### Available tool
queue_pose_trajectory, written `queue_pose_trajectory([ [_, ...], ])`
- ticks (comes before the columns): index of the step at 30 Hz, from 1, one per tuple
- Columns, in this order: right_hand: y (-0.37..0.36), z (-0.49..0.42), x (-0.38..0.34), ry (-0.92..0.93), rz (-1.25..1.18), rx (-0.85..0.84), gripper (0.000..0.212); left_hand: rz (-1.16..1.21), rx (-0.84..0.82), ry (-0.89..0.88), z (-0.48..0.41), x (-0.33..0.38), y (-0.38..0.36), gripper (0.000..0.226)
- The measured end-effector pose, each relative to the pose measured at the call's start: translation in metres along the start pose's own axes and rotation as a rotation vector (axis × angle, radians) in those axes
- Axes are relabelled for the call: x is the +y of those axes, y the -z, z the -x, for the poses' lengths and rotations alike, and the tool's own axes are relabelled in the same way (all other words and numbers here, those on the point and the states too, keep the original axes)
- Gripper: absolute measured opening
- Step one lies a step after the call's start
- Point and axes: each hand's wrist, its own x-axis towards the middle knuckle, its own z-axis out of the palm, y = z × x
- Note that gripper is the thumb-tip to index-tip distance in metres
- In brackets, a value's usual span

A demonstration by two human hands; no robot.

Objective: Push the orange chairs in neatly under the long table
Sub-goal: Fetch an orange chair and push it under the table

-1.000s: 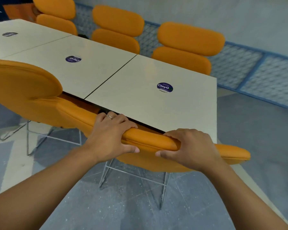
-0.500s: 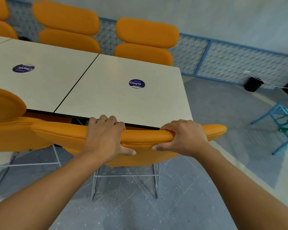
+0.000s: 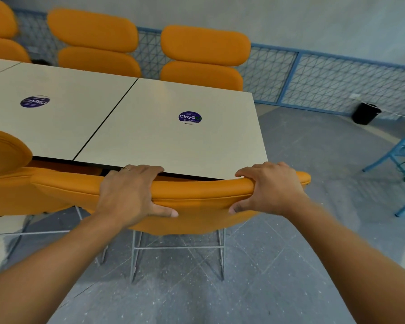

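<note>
The left hand (image 3: 129, 192) and right hand (image 3: 270, 187) are both wrapped tight around the top edge of the orange chair (image 3: 197, 202), right up against the table (image 3: 173, 141). Its back looks soft and padded, its thin wire legs light, so holding the top works well

You face plain orange padded chairs (image 3: 204, 188) around a cream, matte long table (image 3: 150, 136) split by a thin black seam, each panel bearing a round purple sticker (image 3: 189, 117) with white lettering. Beyond, blue triangle-patterned mesh fencing (image 3: 337, 83) borders speckled grey flooring (image 3: 290, 242).
</note>
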Motion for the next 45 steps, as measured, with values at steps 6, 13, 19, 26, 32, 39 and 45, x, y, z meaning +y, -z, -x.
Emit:
queue_pose_trajectory([
  [6, -0.002, -0.001, 0.005, -0.045, 0.019, 0.027, 0.091, -0.018, 0.027, -0.009, -0.003, -0.003, -0.001, 0.093],
  [13, -0.003, 0.000, 0.000, -0.126, -0.064, 0.032, 0.085, -0.025, 0.081, -0.042, -0.004, -0.010, -0.006, 0.094],
  [19, -0.002, 0.005, -0.008, -0.190, -0.069, 0.043, 0.081, -0.038, 0.081, -0.094, -0.001, -0.014, -0.003, 0.083],
  [26, 0.002, 0.009, -0.036, -0.221, -0.079, 0.062, 0.075, -0.010, 0.093, -0.128, -0.005, -0.044, -0.010, 0.089],
  [32, -0.005, 0.011, -0.079, -0.240, -0.114, 0.108, 0.081, 0.046, 0.054, -0.160, -0.009, -0.089, -0.012, 0.088],
  [39, -0.007, 0.011, -0.087, -0.235, -0.120, 0.131, 0.085, 0.074, 0.063, -0.164, -0.008, -0.097, -0.012, 0.086],
  [45, 0.003, 0.005, -0.067, -0.178, -0.065, 0.066, 0.079, 0.083, 0.085, -0.116, -0.008, -0.078, -0.011, 0.083],
])
